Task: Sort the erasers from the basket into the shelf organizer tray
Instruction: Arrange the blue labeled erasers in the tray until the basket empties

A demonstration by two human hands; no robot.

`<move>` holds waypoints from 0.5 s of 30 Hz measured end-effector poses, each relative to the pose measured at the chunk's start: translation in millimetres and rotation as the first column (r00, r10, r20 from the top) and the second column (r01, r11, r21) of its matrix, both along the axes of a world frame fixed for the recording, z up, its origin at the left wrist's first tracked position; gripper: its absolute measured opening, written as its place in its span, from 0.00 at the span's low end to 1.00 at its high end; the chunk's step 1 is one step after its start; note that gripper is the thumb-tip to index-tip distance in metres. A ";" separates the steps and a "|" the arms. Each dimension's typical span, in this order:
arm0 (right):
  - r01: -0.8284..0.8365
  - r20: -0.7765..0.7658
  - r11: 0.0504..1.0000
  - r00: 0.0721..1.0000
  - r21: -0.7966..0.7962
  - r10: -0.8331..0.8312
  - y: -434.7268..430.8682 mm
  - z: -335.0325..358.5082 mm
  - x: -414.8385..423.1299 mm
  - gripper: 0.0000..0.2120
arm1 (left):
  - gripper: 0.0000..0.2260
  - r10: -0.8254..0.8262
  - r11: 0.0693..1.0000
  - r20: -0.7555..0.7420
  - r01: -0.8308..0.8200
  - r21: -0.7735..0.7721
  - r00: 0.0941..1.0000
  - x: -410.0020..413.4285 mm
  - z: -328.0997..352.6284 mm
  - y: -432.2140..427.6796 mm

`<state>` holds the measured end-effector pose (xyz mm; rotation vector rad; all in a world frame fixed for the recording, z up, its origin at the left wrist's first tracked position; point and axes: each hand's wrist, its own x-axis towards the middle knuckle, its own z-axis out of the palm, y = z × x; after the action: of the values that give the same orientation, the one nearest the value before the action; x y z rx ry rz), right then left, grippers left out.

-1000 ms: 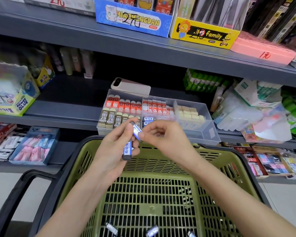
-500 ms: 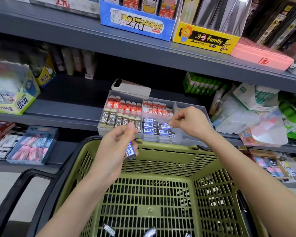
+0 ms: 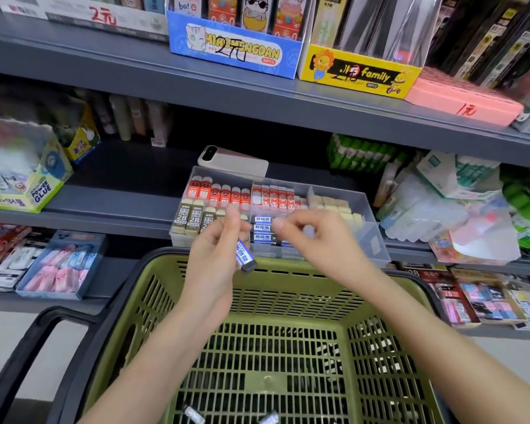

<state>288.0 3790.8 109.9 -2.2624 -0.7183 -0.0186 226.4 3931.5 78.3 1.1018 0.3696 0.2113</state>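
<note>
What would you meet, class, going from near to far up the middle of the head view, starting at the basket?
Green basket → blue eraser gripped in the left hand → clear organizer tray → white phone lying behind the tray.

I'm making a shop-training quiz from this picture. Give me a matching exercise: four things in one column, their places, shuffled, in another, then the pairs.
Things:
1. blue-and-white wrapped eraser
2. white smartphone
3. yellow cardboard display box
4. olive-green plastic basket

Places:
A. on the grey upper shelf
B. gripped in the left hand
C. lying behind the clear plastic organizer tray
D. lowest in view, nearest the camera

Pairs: 1-B, 2-C, 3-A, 4-D.
</note>
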 end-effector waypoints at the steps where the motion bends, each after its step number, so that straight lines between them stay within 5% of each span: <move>1: -0.063 -0.135 0.993 0.988 0.104 0.077 6.0 5.7 -15.0 0.08 | 0.20 0.005 1.000 0.017 -0.004 -0.012 1.000 1.5 2.7 -2.8; 5: 0.036 -0.272 0.970 0.962 0.239 0.031 16.6 5.1 -45.8 0.08 | 0.20 0.006 0.996 0.060 -0.001 -0.092 0.998 6.8 9.3 -13.9; 9: 0.179 -0.440 0.879 0.897 0.441 0.038 19.6 2.5 -57.1 0.10 | 0.20 -0.006 1.000 0.076 0.006 0.003 0.997 11.0 11.9 -17.3; 15: 0.081 -0.583 0.917 0.792 0.391 0.179 6.8 9.0 -42.4 0.22 | 0.23 -0.059 0.970 0.100 0.034 0.240 0.993 14.7 17.0 -7.2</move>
<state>245.5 3797.6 118.8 -1.6964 -0.3711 0.5307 241.1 3924.2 95.3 1.3289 0.2262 0.2767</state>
